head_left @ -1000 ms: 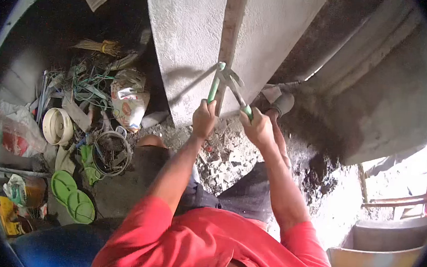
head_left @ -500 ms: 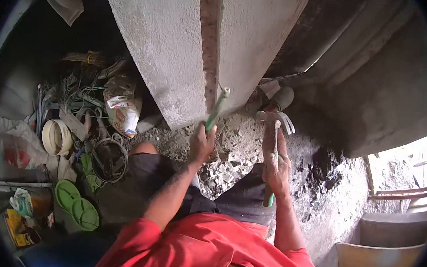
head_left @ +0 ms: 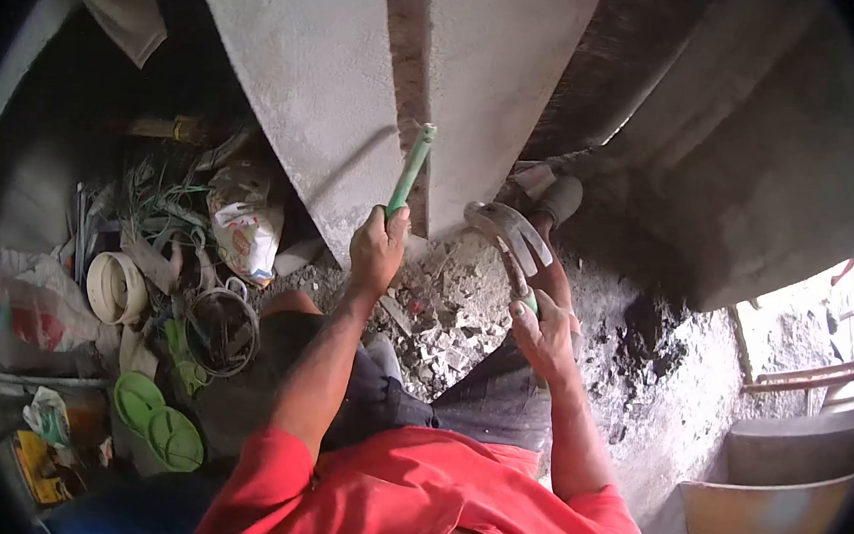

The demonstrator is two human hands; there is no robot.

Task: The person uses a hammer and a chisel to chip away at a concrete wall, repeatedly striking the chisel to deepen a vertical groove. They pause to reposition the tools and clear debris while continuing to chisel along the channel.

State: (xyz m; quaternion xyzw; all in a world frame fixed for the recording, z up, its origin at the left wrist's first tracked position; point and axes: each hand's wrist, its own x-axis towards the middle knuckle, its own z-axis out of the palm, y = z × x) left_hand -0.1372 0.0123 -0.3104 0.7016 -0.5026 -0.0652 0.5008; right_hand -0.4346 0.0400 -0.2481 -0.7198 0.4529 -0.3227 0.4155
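My left hand (head_left: 378,250) is closed around a green chisel (head_left: 411,170), a slim rod whose pale, worn end points up and away from me. It overlaps the wall near the rough channel (head_left: 405,34). On the other side, my right hand (head_left: 542,336) grips a claw hammer (head_left: 522,236) by its green handle. The hammer's metal head is raised over the floor, close to my foot. Between my legs lies a heap of broken plaster and masonry chips (head_left: 452,334), below the foot of the pale wall (head_left: 502,82).
To the left are a plastic sack (head_left: 247,238), a cream ring (head_left: 114,288), a wire-handled bucket (head_left: 221,331) and green lids (head_left: 173,438). A tan container (head_left: 763,524) stands at lower right. My shod foot (head_left: 561,199) rests near the wall's base.
My left hand has moved up and left with the chisel. The hammer has tilted left, its head swinging toward the middle and appearing larger.
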